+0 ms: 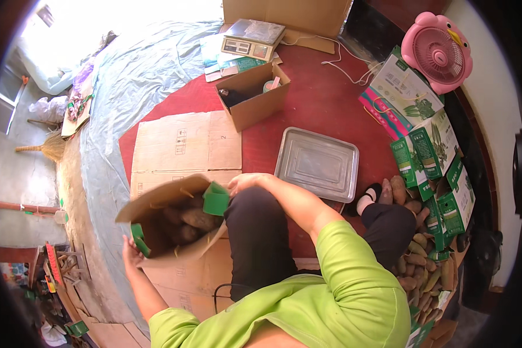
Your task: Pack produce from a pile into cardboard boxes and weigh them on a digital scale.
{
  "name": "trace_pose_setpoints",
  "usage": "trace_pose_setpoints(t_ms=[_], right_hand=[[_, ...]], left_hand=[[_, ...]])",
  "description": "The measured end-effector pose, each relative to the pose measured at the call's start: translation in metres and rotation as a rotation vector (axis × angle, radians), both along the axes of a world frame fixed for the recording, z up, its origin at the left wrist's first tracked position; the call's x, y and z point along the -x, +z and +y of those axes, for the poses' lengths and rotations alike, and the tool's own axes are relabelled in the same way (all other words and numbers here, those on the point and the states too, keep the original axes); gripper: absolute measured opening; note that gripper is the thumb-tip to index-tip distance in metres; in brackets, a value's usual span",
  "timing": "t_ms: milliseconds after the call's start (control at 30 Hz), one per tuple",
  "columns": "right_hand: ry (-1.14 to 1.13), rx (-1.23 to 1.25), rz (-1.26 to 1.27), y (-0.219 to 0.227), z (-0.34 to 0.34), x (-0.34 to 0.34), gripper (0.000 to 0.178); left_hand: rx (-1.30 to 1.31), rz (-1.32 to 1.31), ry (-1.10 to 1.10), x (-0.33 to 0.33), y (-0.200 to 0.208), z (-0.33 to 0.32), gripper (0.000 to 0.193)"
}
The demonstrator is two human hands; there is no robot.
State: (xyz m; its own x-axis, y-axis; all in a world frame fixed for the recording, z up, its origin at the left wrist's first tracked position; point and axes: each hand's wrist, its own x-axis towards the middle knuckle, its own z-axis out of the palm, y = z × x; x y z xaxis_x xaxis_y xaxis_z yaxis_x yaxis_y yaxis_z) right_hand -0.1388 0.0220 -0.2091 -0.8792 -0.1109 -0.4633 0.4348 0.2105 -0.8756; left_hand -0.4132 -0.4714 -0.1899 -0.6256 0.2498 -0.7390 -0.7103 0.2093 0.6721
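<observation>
Seemingly steadying green-flapped, loaded brown cardboard box [169,195], gripped in fingers of left hand [132,254] and right hand [243,182]; likely needs even support next

We wear: lime-grn S/S tee [354,304], plain where seen, soft folds | our L slv [177,327] & R slv [356,246]: short, loose, same grn | our L hand [132,253] & R hand [245,182]: bare | our blk trousers [258,238]: plain, matte | our blk shoe [376,188]: low-cut, partly hidden | thin blk cable [216,297]: curved, nr tee front
</observation>
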Motion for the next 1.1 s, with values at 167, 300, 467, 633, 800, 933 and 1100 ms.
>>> trace_pose_setpoints(t_ms=[167,300,467,633,800,933,1100], right_hand=[[-0.432,-0.026,-0.164,0.070,0.017,-0.032,0.048],[-0.620,-0.045,-0.209,0.089,0.064,-0.099,0.043],[-0.719,-0.063,-0.187,0.140,0.080,-0.183,0.038],[-0.739,-0.037,-0.126,0.157,0.068,-0.238,0.036],[-0.577,-0.229,-0.135,0.145,0.055,-0.255,0.038],[-0.366,-0.376,-0.045,0.140,0.044,-0.255,0.038],[-0.381,-0.620,0.041,0.132,0.043,-0.269,0.039]], left_hand=[[0.071,0.035,0.095,-0.049,0.008,-0.063,0.043],[0.381,0.307,-0.044,-0.055,0.071,0.000,0.029],[0.464,1.254,-0.032,-0.067,0.142,0.064,0.018],[0.237,1.448,-0.608,-0.165,0.236,0.230,0.016],[0.222,1.455,-1.243,-0.213,0.223,0.364,0.026],[0.616,1.348,-1.693,-0.230,0.124,0.443,0.042],[0.830,1.220,-1.950,-0.190,-0.044,0.423,0.034]])
